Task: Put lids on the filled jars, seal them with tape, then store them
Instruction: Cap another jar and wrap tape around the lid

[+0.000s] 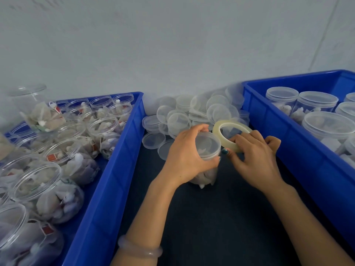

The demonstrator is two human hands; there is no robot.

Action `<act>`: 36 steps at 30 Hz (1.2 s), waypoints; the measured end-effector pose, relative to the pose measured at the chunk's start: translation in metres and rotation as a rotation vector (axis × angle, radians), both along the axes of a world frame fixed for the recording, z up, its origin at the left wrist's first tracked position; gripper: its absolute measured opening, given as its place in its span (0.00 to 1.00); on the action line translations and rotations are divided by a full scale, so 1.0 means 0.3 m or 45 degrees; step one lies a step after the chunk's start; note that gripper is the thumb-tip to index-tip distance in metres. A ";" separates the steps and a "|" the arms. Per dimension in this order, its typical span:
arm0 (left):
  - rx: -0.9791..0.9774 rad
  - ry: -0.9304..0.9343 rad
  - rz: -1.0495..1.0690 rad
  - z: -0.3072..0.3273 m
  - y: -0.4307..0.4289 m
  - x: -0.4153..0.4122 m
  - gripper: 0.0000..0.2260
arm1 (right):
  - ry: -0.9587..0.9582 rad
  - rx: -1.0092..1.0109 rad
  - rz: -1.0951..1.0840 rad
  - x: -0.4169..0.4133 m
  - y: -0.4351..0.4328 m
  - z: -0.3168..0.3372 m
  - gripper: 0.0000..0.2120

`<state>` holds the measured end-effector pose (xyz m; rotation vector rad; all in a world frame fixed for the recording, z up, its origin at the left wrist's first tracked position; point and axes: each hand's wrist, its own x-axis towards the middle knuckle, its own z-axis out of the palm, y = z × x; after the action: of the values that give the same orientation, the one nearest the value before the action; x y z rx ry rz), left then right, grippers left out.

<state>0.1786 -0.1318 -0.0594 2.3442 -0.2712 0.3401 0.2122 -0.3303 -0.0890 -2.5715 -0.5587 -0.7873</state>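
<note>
Bracelet [140, 250] on left wrist nearest lens. Left hand [184, 154] curled round lidded jar [208, 148], upright on dark mat [211, 217] between blue crates [115, 169]. Right hand [253, 156] pinched tape roll [226, 143], just right of jar at lid rim; seam wrap judged next, right hand nearer.

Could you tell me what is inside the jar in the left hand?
Pale pouches show through the jar near its base; the left hand and lid cover the rest.
</note>
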 end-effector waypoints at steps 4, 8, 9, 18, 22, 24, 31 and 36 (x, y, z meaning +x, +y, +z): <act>0.030 0.025 -0.079 0.019 0.026 0.002 0.34 | 0.055 0.027 0.066 -0.004 0.007 -0.003 0.22; 0.079 0.032 -0.187 0.032 0.048 0.008 0.30 | 0.078 0.058 0.148 0.002 0.010 -0.004 0.22; 0.079 0.027 -0.200 0.033 0.050 0.011 0.30 | 0.062 0.066 0.162 0.002 0.010 -0.005 0.22; -0.031 -0.087 -0.166 0.018 0.031 0.013 0.24 | 0.013 0.131 0.236 -0.006 0.012 0.001 0.20; -0.027 -0.023 -0.210 0.029 0.043 0.012 0.24 | 0.068 0.077 0.326 -0.002 -0.006 0.008 0.22; -0.046 -0.003 -0.229 0.033 0.047 0.010 0.24 | 0.179 0.083 0.406 0.003 -0.023 0.008 0.22; -0.068 0.045 -0.385 0.041 0.068 0.010 0.25 | 0.078 0.003 0.250 0.011 -0.046 0.012 0.17; 0.025 0.027 -0.451 0.051 0.076 0.012 0.27 | -0.052 0.031 0.175 -0.008 0.006 -0.010 0.11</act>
<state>0.1822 -0.1090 -0.0441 2.2618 -0.6699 0.1400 0.2097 -0.3285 -0.0919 -2.4697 -0.7253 -0.7953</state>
